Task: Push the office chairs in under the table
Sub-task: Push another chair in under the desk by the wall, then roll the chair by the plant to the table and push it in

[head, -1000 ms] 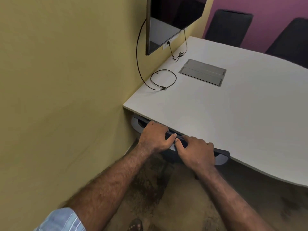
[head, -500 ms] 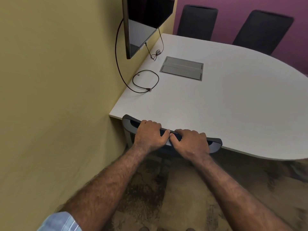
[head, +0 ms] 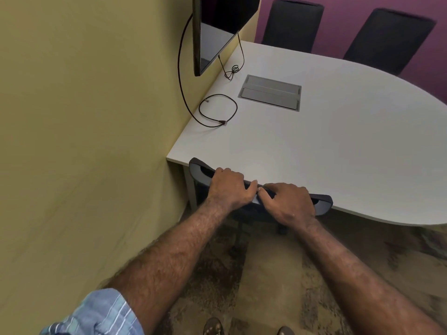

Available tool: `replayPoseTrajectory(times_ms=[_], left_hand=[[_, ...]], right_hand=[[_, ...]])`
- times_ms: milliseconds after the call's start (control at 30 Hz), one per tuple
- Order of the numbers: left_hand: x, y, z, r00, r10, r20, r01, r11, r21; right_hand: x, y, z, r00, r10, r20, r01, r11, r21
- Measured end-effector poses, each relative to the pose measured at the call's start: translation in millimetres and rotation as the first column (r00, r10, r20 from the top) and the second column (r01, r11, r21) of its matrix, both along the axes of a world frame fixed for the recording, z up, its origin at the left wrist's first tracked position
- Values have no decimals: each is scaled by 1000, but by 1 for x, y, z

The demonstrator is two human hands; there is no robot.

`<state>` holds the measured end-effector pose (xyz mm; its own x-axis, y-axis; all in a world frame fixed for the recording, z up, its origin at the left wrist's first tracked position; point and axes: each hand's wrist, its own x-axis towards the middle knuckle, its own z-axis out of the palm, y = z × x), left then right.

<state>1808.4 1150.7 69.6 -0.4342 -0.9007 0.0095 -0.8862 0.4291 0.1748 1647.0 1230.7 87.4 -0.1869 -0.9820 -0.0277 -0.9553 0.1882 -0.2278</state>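
Grey and dark, the top rail of the near office chair (head: 321, 204) sits right at the near edge of the counter (head: 338, 151), close to the corner where the counter meets the yellow wall (head: 84, 117). Both hands are closed over that rail side by side: the left hand (head: 229, 187) nearer the wall, the right hand (head: 287, 201) just beside it, thumbs almost touching. The chair's back appears to touch or nearly touch the counter's edge, and its seat is hidden beneath the counter top, so this chair looks pushed in about as far as it will go; whether a little travel remains cannot be told from this angle

On the far side of the counter, against the purple wall (head: 338, 25), two more dark chairs stand: the far left chair (head: 292, 25) and the far right chair (head: 389, 39). Their backs rise just behind the counter's far edge, and they seem tucked in already, though their seats and bases are out of sight

On the counter near the yellow wall lie a looped cable (head: 217, 110) and a metal hatch (head: 271, 95), with a wall screen (head: 217, 32) above them

My reading: the near chair is essentially done, releasing it is what remains, and any other chairs outside the view cannot be judged
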Motion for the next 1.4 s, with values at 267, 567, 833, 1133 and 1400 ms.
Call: replayPoseTrajectory(times_ms=[267,567,833,1133,1400], left_hand=[[4,18,2,1000,17,-9,-17,1000,-10],[5,18,-8,1000,10,-17,-11,997,-77],[-4,1,-12,993,1,-120,-18,990,-141],[-33,4,0,973,193,-128,-203,977,-69],[-70,30,15,985,169,-30,-171,975,-145]], right_hand=[[-3,14,-10,1000,8,12,-8,999,-50],[-6,16,-16,1000,13,17,-11,996,-92],[-9,6,-21,998,-26,64,32,994,-102],[-18,-5,-24,996,10,88,-6,999,-43],[-55,7,-2,899,213,383,-190,977,-98]])
